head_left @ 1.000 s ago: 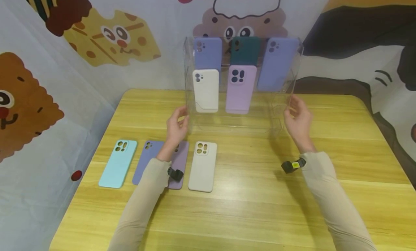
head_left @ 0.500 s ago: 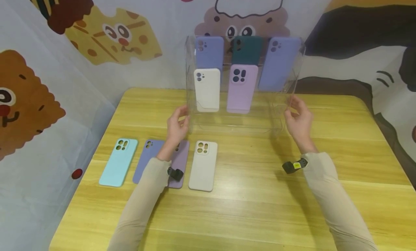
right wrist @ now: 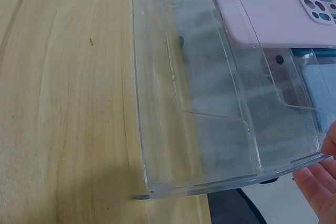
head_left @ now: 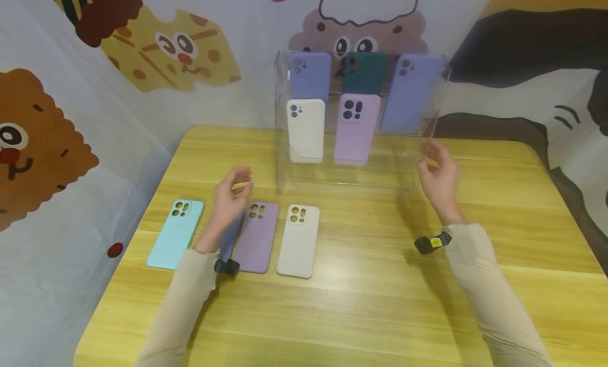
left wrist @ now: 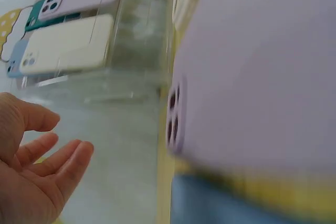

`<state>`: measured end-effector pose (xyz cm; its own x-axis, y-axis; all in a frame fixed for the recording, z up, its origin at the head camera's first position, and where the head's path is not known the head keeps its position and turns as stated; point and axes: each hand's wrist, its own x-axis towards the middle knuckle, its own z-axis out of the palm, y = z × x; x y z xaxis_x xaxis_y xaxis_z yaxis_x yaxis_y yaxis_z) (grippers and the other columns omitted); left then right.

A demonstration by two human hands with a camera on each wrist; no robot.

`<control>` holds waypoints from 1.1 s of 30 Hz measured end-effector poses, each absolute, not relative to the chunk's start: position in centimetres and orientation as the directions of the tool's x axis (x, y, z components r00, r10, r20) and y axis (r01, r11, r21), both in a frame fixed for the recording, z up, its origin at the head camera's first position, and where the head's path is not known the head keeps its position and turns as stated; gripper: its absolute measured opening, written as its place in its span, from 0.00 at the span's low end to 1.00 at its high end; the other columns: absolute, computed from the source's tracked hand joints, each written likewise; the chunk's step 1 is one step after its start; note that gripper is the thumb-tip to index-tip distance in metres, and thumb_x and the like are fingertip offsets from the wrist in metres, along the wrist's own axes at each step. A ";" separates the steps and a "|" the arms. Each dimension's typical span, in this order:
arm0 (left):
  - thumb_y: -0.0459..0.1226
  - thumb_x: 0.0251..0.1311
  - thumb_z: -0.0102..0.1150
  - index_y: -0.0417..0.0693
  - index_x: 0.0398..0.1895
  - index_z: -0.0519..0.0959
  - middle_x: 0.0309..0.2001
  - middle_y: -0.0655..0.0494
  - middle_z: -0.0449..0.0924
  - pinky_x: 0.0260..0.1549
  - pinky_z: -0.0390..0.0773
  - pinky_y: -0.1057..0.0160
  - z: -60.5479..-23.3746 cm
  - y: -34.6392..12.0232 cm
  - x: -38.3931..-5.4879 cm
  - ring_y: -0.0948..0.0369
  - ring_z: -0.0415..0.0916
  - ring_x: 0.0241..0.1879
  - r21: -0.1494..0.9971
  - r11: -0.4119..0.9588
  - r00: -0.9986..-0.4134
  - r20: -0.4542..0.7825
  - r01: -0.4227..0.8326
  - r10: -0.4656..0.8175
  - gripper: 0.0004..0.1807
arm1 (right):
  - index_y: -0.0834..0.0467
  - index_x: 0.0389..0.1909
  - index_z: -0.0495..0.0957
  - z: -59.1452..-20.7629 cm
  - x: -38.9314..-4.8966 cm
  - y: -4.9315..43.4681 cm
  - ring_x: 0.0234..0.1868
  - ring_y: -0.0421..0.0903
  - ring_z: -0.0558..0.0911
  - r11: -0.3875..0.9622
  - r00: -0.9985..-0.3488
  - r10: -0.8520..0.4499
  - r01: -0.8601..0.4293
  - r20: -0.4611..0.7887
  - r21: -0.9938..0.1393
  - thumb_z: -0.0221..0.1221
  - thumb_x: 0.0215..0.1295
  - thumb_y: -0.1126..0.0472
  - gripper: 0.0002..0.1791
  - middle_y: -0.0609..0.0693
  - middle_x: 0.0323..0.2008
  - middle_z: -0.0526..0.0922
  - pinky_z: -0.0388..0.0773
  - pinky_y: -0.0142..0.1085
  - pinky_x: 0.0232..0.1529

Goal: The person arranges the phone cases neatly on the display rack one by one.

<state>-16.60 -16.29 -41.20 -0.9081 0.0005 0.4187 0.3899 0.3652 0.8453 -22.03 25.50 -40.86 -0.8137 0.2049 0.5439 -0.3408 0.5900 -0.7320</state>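
Observation:
A clear tiered display stand (head_left: 347, 186) stands at the back of the table, bearing several phone cases. On its lower tier are a white case (head_left: 306, 140) and a pink case (head_left: 355, 137); behind them lean a blue case (head_left: 310, 79), a dark green case (head_left: 363, 74) and a periwinkle case (head_left: 409, 100). My right hand (head_left: 440, 179) pinches the stand's right side panel between thumb and fingers. Holding nothing, my left hand (head_left: 230, 200) hovers left of the stand with loosely bent fingers. Under it lies a blue-violet case (head_left: 231, 239), partly hidden by the wrist.
Flat on the wooden table (head_left: 361, 303) lie a turquoise case (head_left: 173, 235), a mauve case (head_left: 257, 240) and an off-white case (head_left: 298, 245), in a row with the blue-violet one. A cloth with cartoon prints (head_left: 258, 103) hangs close behind the table.
My left hand has left the stand's left side and moved left, toward me, uncovering the mauve case. The right hand stays at the right panel.

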 end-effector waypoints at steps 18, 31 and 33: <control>0.31 0.58 0.58 0.21 0.63 0.54 0.59 0.23 0.58 0.53 0.67 0.36 -43.9 -27.0 -13.7 0.33 0.58 0.57 0.673 0.739 -0.981 0.124 -0.025 -0.147 0.35 | 0.71 0.54 0.72 -41.0 -22.2 25.7 0.49 0.57 0.80 0.604 -0.797 0.180 -0.373 0.577 -0.704 0.51 0.57 0.76 0.21 0.63 0.49 0.80 0.73 0.13 0.39; 0.42 0.53 0.63 0.21 0.66 0.46 0.58 0.18 0.52 0.53 0.62 0.32 -44.2 -29.2 -13.3 0.29 0.52 0.57 0.516 0.806 -0.957 -0.182 -0.289 -0.227 0.49 | 0.70 0.54 0.72 -41.1 -21.9 25.6 0.48 0.57 0.80 0.618 -0.797 0.177 -0.366 0.577 -0.696 0.51 0.57 0.76 0.21 0.63 0.49 0.80 0.78 0.19 0.41; 0.43 0.52 0.64 0.22 0.66 0.45 0.58 0.18 0.53 0.52 0.64 0.32 -44.3 -29.4 -13.3 0.29 0.53 0.56 0.493 0.811 -0.948 -0.206 -0.313 -0.241 0.51 | 0.70 0.54 0.72 -41.1 -21.9 25.6 0.49 0.58 0.80 0.616 -0.797 0.172 -0.372 0.579 -0.695 0.51 0.57 0.76 0.21 0.63 0.49 0.80 0.77 0.17 0.41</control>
